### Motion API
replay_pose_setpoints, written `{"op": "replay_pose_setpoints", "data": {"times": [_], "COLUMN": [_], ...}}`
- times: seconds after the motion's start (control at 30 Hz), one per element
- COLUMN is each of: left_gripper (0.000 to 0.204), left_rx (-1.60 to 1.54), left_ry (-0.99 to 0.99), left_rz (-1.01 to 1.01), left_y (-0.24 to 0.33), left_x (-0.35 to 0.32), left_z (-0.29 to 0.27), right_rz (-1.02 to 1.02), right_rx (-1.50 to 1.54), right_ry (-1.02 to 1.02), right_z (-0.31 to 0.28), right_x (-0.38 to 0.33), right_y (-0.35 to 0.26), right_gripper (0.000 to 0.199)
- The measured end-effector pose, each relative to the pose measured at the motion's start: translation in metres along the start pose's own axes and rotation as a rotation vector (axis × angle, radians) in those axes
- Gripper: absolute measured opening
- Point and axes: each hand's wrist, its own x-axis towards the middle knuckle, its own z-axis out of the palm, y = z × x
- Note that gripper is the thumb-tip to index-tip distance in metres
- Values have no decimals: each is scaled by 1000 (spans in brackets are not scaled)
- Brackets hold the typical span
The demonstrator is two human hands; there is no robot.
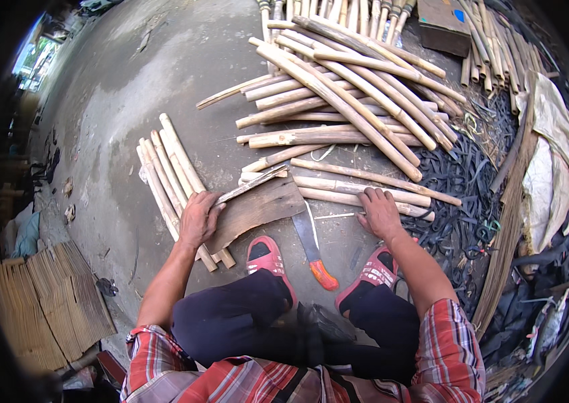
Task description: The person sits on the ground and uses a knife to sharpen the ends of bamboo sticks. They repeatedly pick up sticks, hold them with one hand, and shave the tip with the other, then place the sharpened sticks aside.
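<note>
My left hand is closed on the left end of a brown wooden board, in front of my left foot. A split pale strip lies along the board's far edge. My right hand has its fingers curled over a bamboo pole among a few lying crosswise ahead of me; its thumb points toward a thin pale sliver. Between my feet lies a large knife with a dark blade and an orange handle.
Ahead is a big heap of bamboo poles; a smaller group lies left. Black strips tangle on the right beside a pale sack. Flattened cardboard is at lower left, a cardboard box at the back.
</note>
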Motion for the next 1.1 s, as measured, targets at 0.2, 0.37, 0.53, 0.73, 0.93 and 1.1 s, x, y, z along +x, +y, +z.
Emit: {"op": "replay_pose_setpoints", "data": {"times": [0.2, 0.37, 0.53, 0.73, 0.93, 1.1], "left_gripper": [30, 34, 33, 32, 33, 32], "left_rx": [-37, -20, -61, -110, -156, -132], "left_ry": [38, -56, -34, -46, -89, -264], "left_rz": [-20, 119, 49, 21, -188, -173], "left_y": [-16, -8, -5, -16, -27, -41], "left_x": [-5, -1, 13, 57, 69, 80], "left_z": [5, 14, 26, 51, 73, 60], "right_rz": [194, 239, 486, 617, 360, 320], "right_rx": [-165, -145, -88, -97, -34, -17], "right_ry": [25, 14, 165, 117, 276, 198], "right_z": [26, 39, 28, 1, 7, -1], "right_x": [9, 23, 74, 123, 105, 103], "right_y": [-7, 9, 21, 55, 50, 53], "right_gripper": [89, 89, 77, 77, 54, 43]}}
